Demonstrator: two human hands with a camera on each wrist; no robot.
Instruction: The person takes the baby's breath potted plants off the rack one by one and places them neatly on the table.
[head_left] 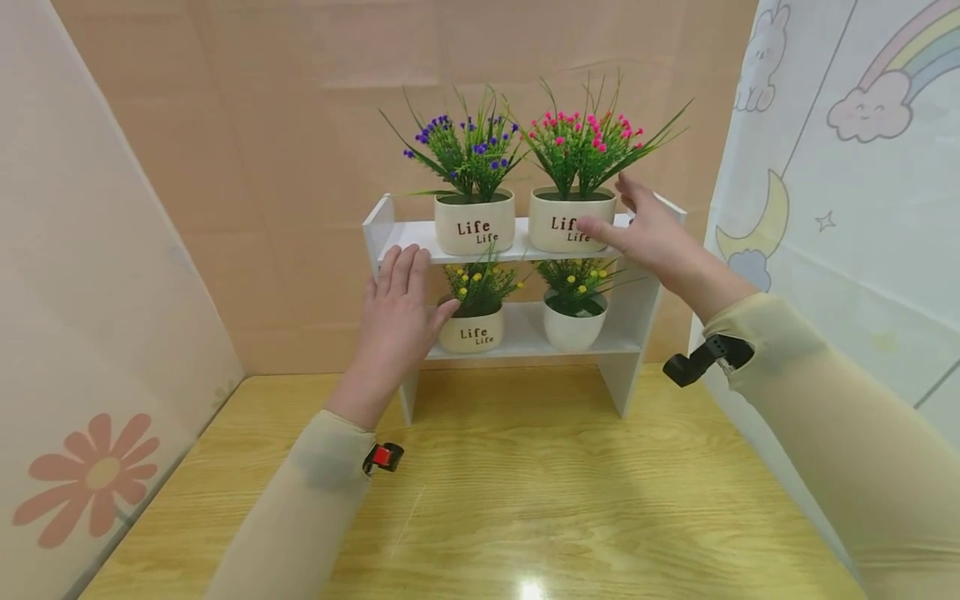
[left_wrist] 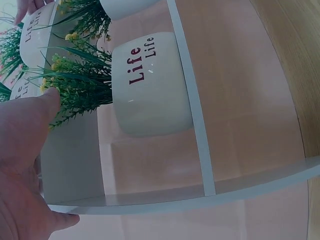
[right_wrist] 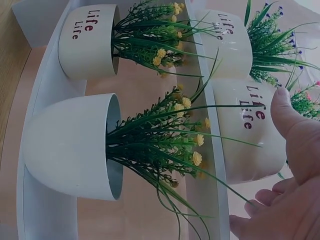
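Observation:
In the head view, a cream "Life" pot with pink flowers (head_left: pixel 558 237) stands at the right of a white shelf's upper board. My right hand (head_left: pixel 660 237) is at its right end, thumb before its front and fingers spread beside it. In the right wrist view a gap shows between those fingers (right_wrist: pixel 267 197) and the pot. My left hand (head_left: pixel 397 312) lies with fairly straight fingers at the upper board's left front edge. Nearest its thumb is a cream "Life" pot with yellow flowers (left_wrist: pixel 152 92) on the lower board. The left hand appears to hold nothing.
A cream pot with purple flowers (head_left: pixel 474 227) stands left of the pink one. A plain white pot with yellow flowers (head_left: pixel 574 329) is on the lower board (head_left: pixel 525 321). The shelf's side panels (head_left: pixel 624 379) rest on a wood-grain table (head_left: pixel 525 483), with printed cloth walls around.

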